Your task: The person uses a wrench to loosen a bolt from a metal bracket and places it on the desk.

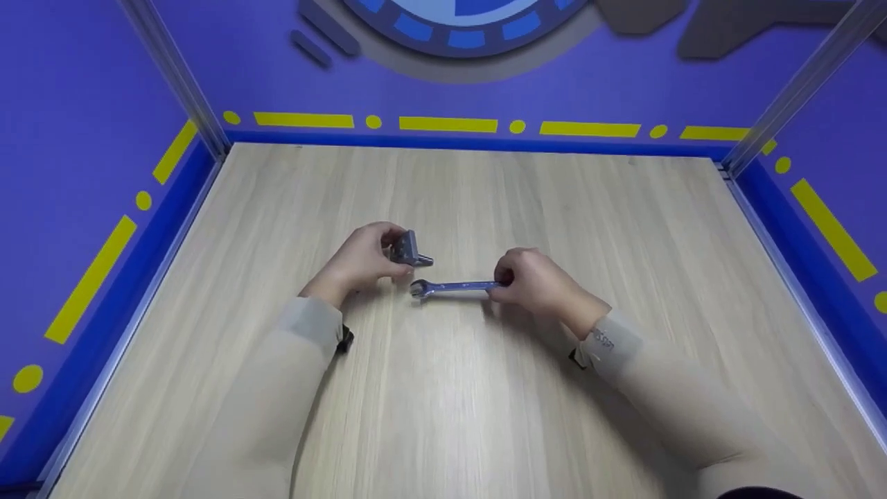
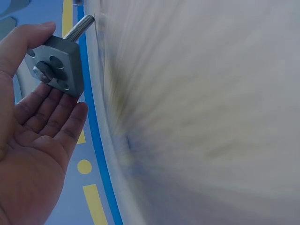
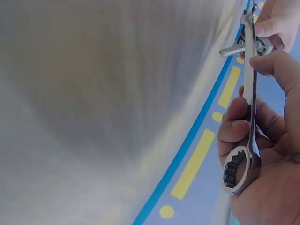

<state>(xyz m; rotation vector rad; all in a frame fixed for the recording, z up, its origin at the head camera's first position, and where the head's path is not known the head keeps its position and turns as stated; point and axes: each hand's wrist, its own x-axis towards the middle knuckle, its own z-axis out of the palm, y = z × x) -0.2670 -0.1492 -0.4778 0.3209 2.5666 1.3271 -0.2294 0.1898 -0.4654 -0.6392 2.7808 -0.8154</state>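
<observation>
My left hand (image 1: 357, 258) grips a small grey metal block (image 1: 411, 244) by its edges, thumb on one side and fingertips on the other. From the block a threaded bolt (image 2: 80, 28) sticks out, and round holes show in its face in the left wrist view. Across from it, my right hand (image 1: 537, 283) holds a combination wrench (image 1: 457, 285) by the handle. The wrench's open end points left, a little below the block in the head view. Its toothed ring end (image 3: 227, 174) lies by the right palm.
Both hands are over a light wood-grain table (image 1: 443, 416). Blue-purple panels (image 1: 443, 100) with yellow markings stand at the back and both sides. Metal posts (image 1: 166, 69) rise at the back corners.
</observation>
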